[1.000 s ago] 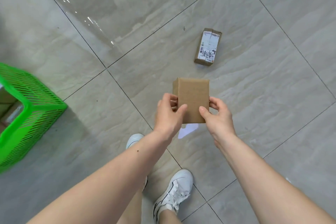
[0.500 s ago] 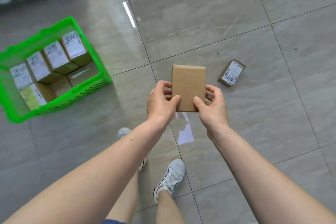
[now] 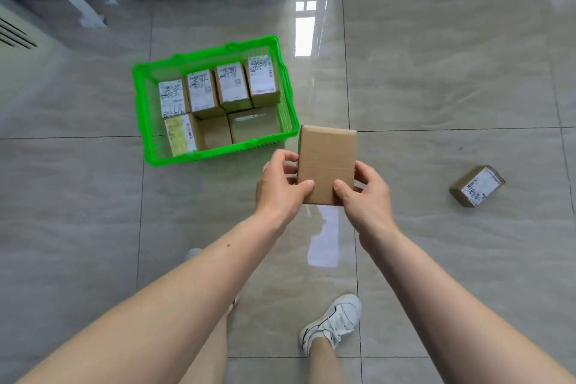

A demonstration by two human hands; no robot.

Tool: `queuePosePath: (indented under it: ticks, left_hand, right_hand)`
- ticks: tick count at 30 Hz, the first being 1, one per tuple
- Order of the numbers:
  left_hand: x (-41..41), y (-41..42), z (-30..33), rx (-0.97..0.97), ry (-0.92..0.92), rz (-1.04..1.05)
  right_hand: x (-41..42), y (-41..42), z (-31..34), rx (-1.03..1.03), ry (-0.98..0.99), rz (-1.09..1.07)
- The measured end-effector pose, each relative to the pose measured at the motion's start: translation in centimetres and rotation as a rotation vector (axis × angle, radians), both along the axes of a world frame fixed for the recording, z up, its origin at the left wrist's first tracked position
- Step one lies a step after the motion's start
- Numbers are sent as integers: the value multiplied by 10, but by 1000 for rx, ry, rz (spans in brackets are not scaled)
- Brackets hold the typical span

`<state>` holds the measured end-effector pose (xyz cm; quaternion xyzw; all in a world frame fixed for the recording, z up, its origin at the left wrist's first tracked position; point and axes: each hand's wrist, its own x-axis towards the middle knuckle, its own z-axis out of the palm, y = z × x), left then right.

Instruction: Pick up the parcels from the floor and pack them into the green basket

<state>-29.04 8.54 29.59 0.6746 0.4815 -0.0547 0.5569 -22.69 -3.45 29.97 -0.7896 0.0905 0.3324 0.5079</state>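
Both hands, left hand (image 3: pixel 282 188) and right hand (image 3: pixel 366 193), are pinching the plain box (image 3: pixel 326 162) upright by its lower edges, and the green basket (image 3: pixel 288 93) is sitting ahead-left, nearer the left hand, seemingly with a free gap along its near row.

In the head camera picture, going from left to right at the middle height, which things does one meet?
green basket holding parcels → left hand → plain brown parcel gripped by both hands → right hand → labelled parcel on the floor
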Motion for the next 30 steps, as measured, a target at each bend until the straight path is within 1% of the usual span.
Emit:
queuePosePath:
  ticks: [9, 16, 22, 27, 30]
  left_hand:
    - [-56, 169, -18, -11, 82, 68]
    - [-65, 256, -49, 54, 105, 30]
    - [-54, 293, -84, 73, 158, 177]
    - [-36, 307, -129, 36, 192, 230]
    - [-30, 310, -159, 28, 222, 248]
  right_hand:
    - [-44, 173, -12, 0, 42, 119]
    - [-50, 264, -40, -35, 64, 158]
    - [-32, 313, -79, -59, 135, 241]
    - [-14, 339, -121, -144, 116, 311]
    - [-5, 346, -150, -161, 124, 344]
